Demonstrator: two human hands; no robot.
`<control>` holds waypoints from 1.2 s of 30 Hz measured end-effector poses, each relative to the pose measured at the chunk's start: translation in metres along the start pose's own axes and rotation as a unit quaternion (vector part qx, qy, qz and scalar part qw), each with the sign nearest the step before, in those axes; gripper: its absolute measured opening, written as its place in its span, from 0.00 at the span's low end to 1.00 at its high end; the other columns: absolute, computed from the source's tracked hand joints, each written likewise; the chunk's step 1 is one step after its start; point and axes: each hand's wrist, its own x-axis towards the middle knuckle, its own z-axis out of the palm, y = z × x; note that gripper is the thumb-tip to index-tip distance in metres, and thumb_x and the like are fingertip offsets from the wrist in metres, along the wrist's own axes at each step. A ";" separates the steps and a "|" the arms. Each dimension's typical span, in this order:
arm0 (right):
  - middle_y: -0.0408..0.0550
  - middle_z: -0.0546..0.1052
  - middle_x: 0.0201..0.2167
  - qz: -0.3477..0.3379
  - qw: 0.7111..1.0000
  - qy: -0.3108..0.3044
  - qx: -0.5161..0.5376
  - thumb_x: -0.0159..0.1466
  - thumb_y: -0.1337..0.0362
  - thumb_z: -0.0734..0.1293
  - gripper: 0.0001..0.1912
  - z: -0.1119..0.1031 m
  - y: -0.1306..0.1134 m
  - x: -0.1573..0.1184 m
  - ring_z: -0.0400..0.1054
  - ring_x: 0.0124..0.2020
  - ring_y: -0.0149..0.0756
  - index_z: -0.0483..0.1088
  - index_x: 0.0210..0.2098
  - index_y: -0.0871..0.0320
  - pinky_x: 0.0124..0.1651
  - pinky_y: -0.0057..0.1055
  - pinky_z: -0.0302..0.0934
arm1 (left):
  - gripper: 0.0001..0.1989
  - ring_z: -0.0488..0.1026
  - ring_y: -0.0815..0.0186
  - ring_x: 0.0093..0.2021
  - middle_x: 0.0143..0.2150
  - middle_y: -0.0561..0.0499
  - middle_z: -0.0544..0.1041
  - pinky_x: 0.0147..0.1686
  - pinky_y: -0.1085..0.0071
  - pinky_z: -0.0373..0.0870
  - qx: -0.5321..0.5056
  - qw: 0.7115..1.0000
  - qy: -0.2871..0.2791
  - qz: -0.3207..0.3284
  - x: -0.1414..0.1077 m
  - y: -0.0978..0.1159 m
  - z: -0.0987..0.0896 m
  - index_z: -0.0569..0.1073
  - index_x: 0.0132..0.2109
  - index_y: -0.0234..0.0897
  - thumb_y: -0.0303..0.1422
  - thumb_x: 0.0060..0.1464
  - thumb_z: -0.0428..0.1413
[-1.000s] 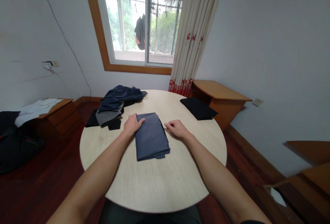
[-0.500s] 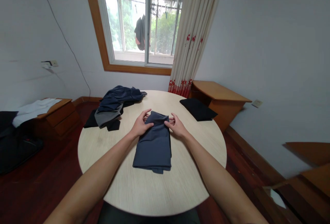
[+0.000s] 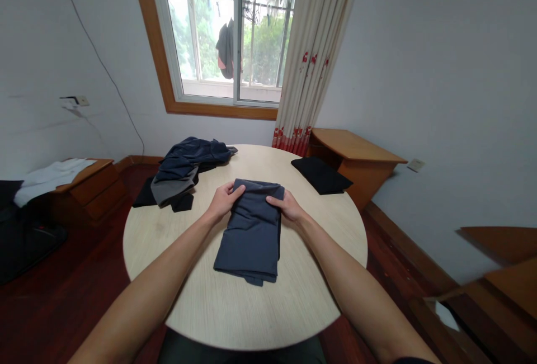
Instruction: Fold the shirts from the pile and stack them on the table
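A dark blue-grey folded garment lies lengthwise on the round pale table; its exact kind does not show. My left hand grips its far left corner, thumb on top and fingers underneath. At the far right corner, my right hand holds it the same way, its fingers hidden behind the cloth. The far edge between my hands looks slightly raised, with creases below it. Toward me, the near end rests on the tabletop, and a small flap sticks out from under it.
Rumpled navy and grey clothes are heaped at the table's far left. A folded black cloth lies at the far right, beside a wooden desk. Left of the table stands a low wooden cabinet with white cloth on it.
Both hands have closed on the far corners of the garment. Its far edge is now spread wider and straighter, and the right hand has shifted slightly to the right.
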 end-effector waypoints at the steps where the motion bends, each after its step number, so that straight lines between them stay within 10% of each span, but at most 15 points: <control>1: 0.51 0.81 0.45 0.002 1.000 0.003 -0.003 0.47 0.54 0.82 0.28 -0.001 0.000 0.000 0.76 0.44 0.43 0.77 0.44 0.58 0.54 0.41 0.69 | 0.36 0.78 0.51 0.48 0.47 0.39 0.82 0.50 0.57 0.75 0.009 1.000 0.000 -0.002 0.000 0.000 -0.001 0.78 0.47 0.30 0.57 0.42 0.67; 8: 0.51 0.81 0.39 0.012 0.998 0.056 -0.023 0.47 0.49 0.81 0.27 -0.007 0.000 0.001 0.74 0.37 0.41 0.77 0.39 0.61 0.46 0.37 0.70 | 0.34 0.79 0.52 0.48 0.48 0.40 0.82 0.48 0.59 0.76 0.013 1.000 -0.027 0.008 -0.001 -0.003 0.003 0.77 0.46 0.31 0.56 0.43 0.68; 28: 0.43 0.76 0.29 -0.065 0.964 0.249 -0.064 0.45 0.43 0.79 0.28 -0.039 0.005 0.014 0.69 0.30 0.34 0.71 0.33 0.58 0.36 0.30 0.65 | 0.33 0.81 0.52 0.44 0.41 0.41 0.83 0.51 0.56 0.75 -0.086 0.935 -0.241 -0.243 -0.017 -0.013 0.008 0.78 0.45 0.31 0.34 0.28 0.77; 33: 0.45 0.76 0.29 -0.047 0.950 0.268 -0.152 0.49 0.50 0.76 0.22 -0.060 0.007 0.015 0.70 0.31 0.37 0.71 0.35 0.58 0.35 0.31 0.65 | 0.32 0.80 0.58 0.36 0.38 0.46 0.82 0.40 0.61 0.76 0.070 0.980 -0.076 -0.172 -0.002 -0.015 -0.010 0.73 0.52 0.33 0.40 0.40 0.71; 36: 0.44 0.75 0.26 0.041 0.905 0.298 -0.301 0.49 0.62 0.72 0.20 -0.080 0.009 0.011 0.69 0.28 0.38 0.71 0.41 0.59 0.32 0.31 0.63 | 0.25 0.79 0.60 0.38 0.41 0.45 0.81 0.41 0.65 0.74 0.270 0.958 0.024 -0.090 0.003 -0.013 -0.021 0.71 0.56 0.34 0.37 0.52 0.63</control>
